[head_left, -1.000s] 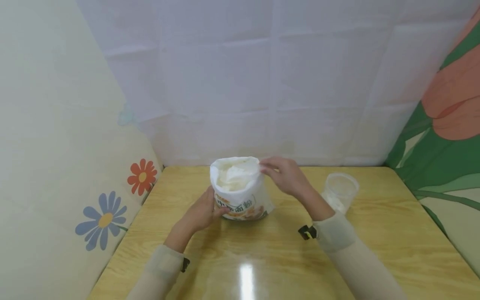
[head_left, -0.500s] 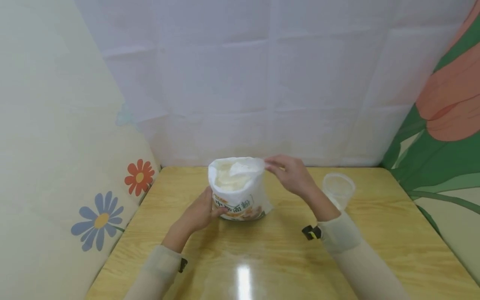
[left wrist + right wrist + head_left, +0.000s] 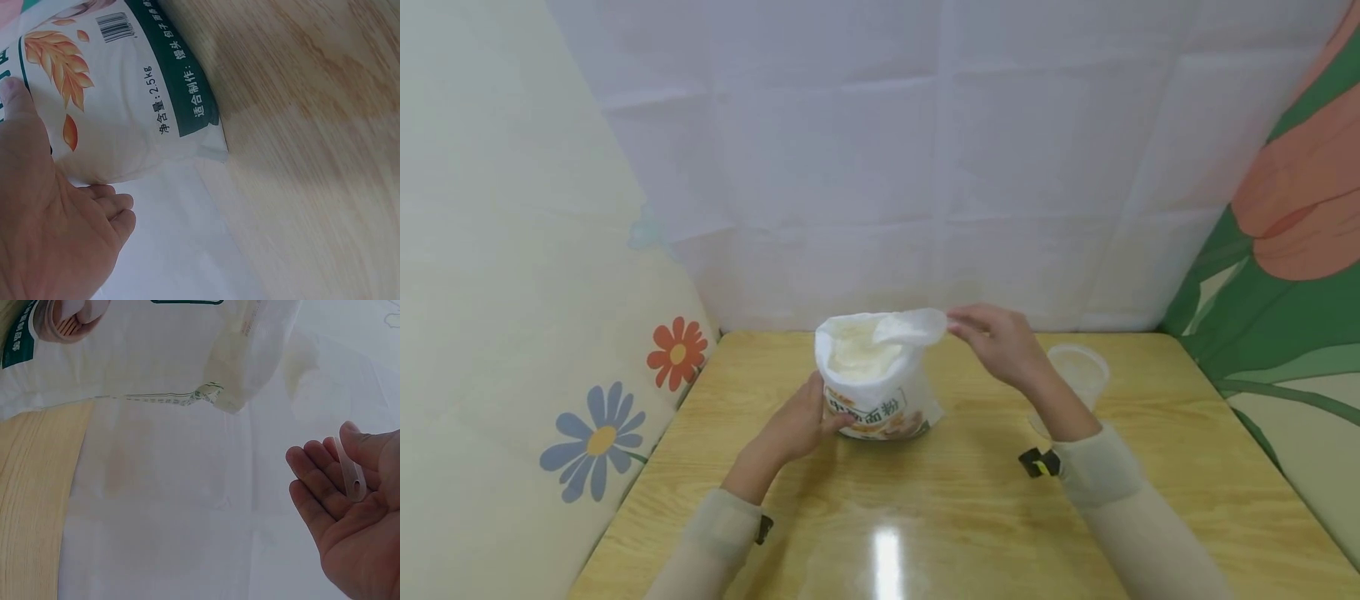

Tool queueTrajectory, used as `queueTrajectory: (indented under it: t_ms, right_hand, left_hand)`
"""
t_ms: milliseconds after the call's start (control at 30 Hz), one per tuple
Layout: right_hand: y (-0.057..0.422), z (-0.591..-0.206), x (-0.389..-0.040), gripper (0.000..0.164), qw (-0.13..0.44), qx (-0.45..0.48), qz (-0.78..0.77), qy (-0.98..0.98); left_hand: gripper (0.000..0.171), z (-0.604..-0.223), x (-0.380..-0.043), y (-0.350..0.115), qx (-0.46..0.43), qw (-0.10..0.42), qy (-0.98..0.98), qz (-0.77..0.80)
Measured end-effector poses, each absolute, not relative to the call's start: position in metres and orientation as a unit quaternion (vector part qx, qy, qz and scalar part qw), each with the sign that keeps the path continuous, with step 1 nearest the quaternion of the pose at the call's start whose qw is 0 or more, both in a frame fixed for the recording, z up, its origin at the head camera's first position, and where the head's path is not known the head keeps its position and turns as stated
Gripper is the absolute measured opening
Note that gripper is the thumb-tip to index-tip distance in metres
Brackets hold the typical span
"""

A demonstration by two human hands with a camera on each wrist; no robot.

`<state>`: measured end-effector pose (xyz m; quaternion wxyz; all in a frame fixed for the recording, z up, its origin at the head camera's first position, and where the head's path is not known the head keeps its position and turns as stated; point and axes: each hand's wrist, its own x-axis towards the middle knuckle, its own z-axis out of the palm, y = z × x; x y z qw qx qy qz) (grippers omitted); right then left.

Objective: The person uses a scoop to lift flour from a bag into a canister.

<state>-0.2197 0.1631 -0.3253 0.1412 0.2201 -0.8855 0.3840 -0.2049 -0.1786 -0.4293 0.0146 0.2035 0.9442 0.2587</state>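
Observation:
A white flour bag (image 3: 868, 408) with printed front stands on the table, its mouth rolled back and pale flour (image 3: 859, 357) showing inside. My left hand (image 3: 797, 421) steadies it from the left, thumb (image 3: 17, 100) on the printed front and fingers curling round the side. With my right hand (image 3: 996, 343) I pinch the handle (image 3: 353, 478) of a translucent plastic scoop (image 3: 931, 325) between thumb and fingers. The scoop carries white flour at the right rim of the bag's mouth. Right of the bag, a clear plastic tub (image 3: 1081, 367) is partly hidden by my right forearm.
Both things stand on a glossy wood-grain table (image 3: 970, 517). A white cloth (image 3: 850, 167) hangs behind its far edge. Flower-patterned hangings (image 3: 490, 292) flank it on both sides.
My right hand has moved right and slightly up, drawing the flour-laden scoop from inside the bag to its rim. The left hand keeps its place on the bag.

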Motion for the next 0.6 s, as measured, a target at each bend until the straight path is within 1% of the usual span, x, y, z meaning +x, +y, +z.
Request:
queueTrajectory:
  t_ms: [333, 600]
  right_hand:
    - [0.182, -0.324, -0.219, 0.031, 0.162, 0.207, 0.374, -0.889]
    - [0.2, -0.325, -0.218, 0.032, 0.163, 0.179, 0.374, -0.895]
  left_hand:
    - [0.096, -0.429, -0.206, -0.18, 0.216, 0.005, 0.941, 0.259]
    - [0.096, -0.431, -0.206, -0.18, 0.219, 0.003, 0.94, 0.26]
